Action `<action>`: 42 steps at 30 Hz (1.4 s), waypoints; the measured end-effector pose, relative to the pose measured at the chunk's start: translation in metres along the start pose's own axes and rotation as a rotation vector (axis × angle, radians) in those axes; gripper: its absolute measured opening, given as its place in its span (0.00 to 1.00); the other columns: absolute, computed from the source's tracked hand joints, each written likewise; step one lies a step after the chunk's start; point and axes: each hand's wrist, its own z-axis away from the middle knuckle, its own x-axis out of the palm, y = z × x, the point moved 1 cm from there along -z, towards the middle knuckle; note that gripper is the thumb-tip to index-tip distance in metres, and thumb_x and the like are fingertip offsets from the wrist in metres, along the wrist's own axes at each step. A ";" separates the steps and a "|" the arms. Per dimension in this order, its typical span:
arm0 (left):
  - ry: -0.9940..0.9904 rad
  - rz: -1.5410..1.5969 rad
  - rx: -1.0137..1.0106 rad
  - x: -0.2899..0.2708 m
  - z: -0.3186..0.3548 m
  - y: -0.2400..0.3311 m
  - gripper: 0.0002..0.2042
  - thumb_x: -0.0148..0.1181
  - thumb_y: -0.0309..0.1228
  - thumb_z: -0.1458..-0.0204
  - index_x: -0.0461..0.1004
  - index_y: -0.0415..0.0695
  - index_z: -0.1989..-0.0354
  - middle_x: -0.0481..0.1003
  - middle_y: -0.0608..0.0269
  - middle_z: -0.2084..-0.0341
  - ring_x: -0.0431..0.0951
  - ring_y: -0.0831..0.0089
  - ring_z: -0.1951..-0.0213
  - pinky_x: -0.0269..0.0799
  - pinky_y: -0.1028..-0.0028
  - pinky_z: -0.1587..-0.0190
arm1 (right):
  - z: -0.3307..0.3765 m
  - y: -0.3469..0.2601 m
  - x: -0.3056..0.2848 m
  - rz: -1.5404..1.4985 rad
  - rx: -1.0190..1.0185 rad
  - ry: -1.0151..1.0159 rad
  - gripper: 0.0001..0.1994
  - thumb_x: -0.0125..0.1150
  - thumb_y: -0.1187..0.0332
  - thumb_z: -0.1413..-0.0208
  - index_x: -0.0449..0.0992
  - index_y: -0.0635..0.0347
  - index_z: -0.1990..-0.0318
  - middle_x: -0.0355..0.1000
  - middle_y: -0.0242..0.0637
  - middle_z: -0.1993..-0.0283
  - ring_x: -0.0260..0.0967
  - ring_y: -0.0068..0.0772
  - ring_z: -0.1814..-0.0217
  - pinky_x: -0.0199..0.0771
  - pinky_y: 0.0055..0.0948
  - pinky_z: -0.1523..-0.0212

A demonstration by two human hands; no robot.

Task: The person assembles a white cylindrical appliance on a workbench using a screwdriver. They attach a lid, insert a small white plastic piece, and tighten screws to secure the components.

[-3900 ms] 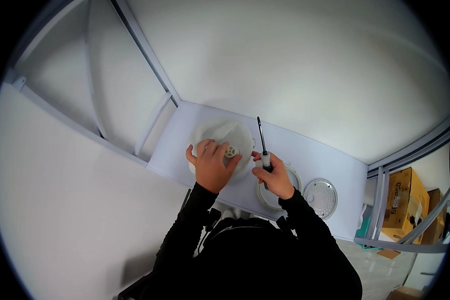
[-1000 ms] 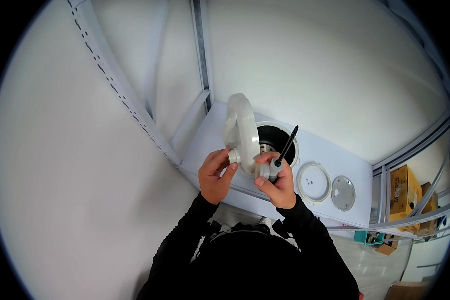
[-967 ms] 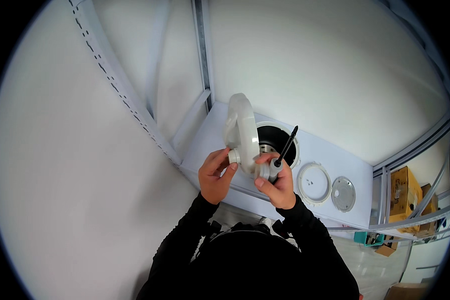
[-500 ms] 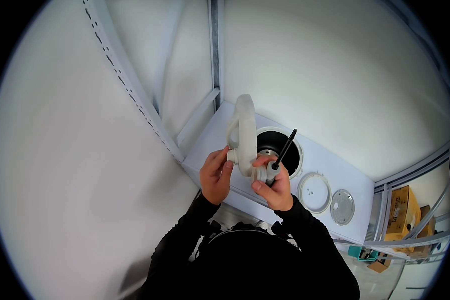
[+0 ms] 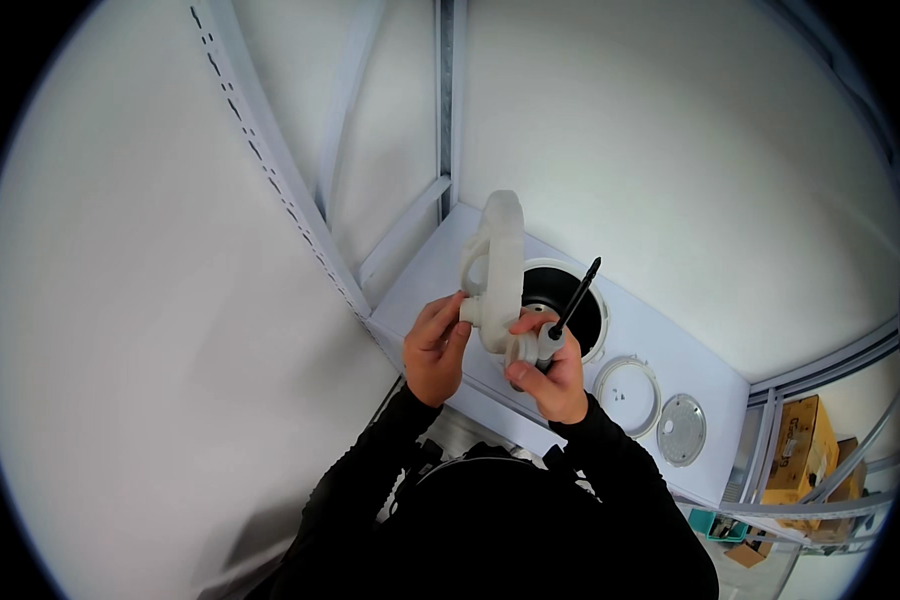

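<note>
Head view: fingers [image 5: 448, 318] around white fitting [image 5: 498, 265]

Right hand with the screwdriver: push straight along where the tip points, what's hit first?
Probably the far rim of the dark round opening in the white panel. The screwdriver in the right hand points up-right over it; depth is unclear, so it may pass above.

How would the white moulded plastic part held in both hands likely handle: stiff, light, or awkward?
The white plastic part looks rigid: it stands tall without sagging. Probably light, since fingers alone support its lower end. Possibly top-heavy, as both grips sit low.
</note>
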 end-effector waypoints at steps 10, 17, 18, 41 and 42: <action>-0.022 0.016 -0.010 0.004 -0.002 0.002 0.18 0.56 0.17 0.39 0.73 0.38 0.40 0.73 0.52 0.43 0.76 0.68 0.47 0.74 0.74 0.47 | 0.007 0.003 -0.004 0.012 0.010 0.041 0.20 0.65 0.75 0.47 0.69 0.60 0.46 0.70 0.40 0.42 0.65 0.29 0.46 0.65 0.34 0.43; -0.154 0.093 -0.035 0.004 -0.002 0.013 0.31 0.60 0.18 0.48 0.61 0.38 0.33 0.63 0.51 0.41 0.70 0.61 0.43 0.70 0.64 0.41 | 0.003 -0.004 0.000 0.067 -0.004 0.015 0.20 0.67 0.74 0.46 0.69 0.60 0.46 0.71 0.38 0.45 0.66 0.29 0.46 0.65 0.32 0.44; -0.156 0.022 0.002 0.006 -0.003 0.019 0.33 0.61 0.19 0.50 0.60 0.39 0.32 0.61 0.51 0.41 0.69 0.60 0.42 0.69 0.63 0.40 | 0.002 -0.005 0.003 0.060 0.019 0.001 0.21 0.67 0.73 0.46 0.70 0.60 0.46 0.70 0.38 0.45 0.66 0.29 0.46 0.65 0.32 0.43; -0.172 -0.030 0.046 -0.002 -0.001 0.002 0.40 0.68 0.25 0.47 0.51 0.34 0.27 0.56 0.53 0.38 0.64 0.58 0.36 0.65 0.59 0.35 | -0.009 0.018 -0.010 -0.061 0.089 0.380 0.14 0.68 0.66 0.40 0.71 0.60 0.53 0.72 0.29 0.66 0.67 0.18 0.72 0.68 0.21 0.75; -0.171 -0.029 0.051 -0.001 -0.001 0.003 0.40 0.67 0.25 0.46 0.51 0.33 0.28 0.56 0.52 0.38 0.64 0.58 0.36 0.65 0.58 0.35 | -0.011 0.023 -0.012 -0.073 0.131 0.382 0.13 0.67 0.67 0.39 0.71 0.60 0.53 0.72 0.30 0.66 0.68 0.19 0.72 0.68 0.22 0.74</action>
